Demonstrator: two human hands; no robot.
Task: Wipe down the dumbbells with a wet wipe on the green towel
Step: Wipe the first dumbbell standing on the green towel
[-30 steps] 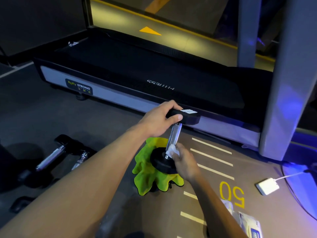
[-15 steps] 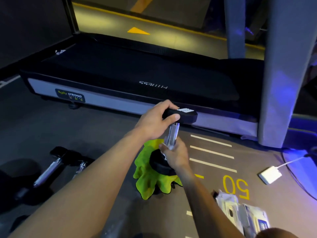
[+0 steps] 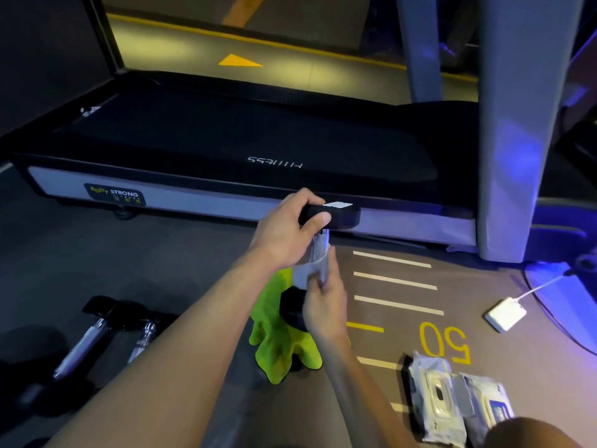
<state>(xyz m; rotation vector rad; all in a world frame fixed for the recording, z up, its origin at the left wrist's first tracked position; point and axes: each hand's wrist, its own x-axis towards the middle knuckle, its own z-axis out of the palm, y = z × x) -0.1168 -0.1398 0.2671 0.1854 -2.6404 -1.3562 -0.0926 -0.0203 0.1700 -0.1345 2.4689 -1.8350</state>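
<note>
While gripped, dumbbell [image 3: 334, 215] stands upright on green towel [image 3: 277, 350].

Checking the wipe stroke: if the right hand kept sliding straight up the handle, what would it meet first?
Most likely the left hand gripping the dumbbell top; the right hand holds the wipe just below it.

A dumbbell [image 3: 336, 215] stands on end on the towel [image 3: 277, 347], in front of the treadmill [image 3: 226, 147] at the far side. Two more dumbbells [image 3: 97, 331] lie on the floor to the left. Wipe packs [image 3: 452, 399] lie near right, a small box [image 3: 505, 315] farther right.
</note>
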